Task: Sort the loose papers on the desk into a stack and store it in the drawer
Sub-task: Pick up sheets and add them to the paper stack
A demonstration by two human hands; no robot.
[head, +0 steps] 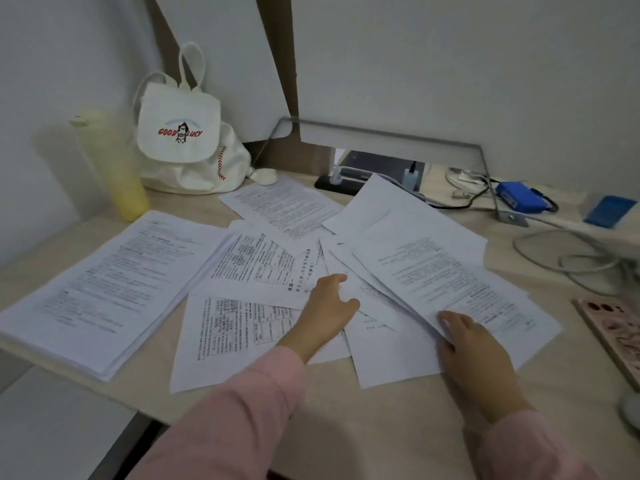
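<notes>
Loose papers (277,271) fanned in overlapping layers across the middle of a pale wooden desk (381,420), printed sides up, the print too small and blurred to read. Lower sheets largely buried under upper ones, so no telling how many. To their left, a thicker, squared stack (114,289) lying flat, its near corner just past the desk's front edge.

Left hand (329,306) in the centre of the spread, fingers curled, thumb and fingers pinching the edge of one white sheet; fingertips partly hidden by that sheet. Right hand (474,344) flat on the right-hand sheets, fingers straight and together, pressing down near their lower edge. Pink sleeves (242,410) on both arms, cut off at the bottom of the frame.

At the back left, a white backpack (183,140) with red lettering against the wall, beside a blurred yellow bottle (114,168). At the back right, grey cables (568,258) and a blue box (519,199). A paint palette (616,327) cut off at the right edge. Below the desk's left edge, a white surface (52,427), cropped and impossible to identify.
</notes>
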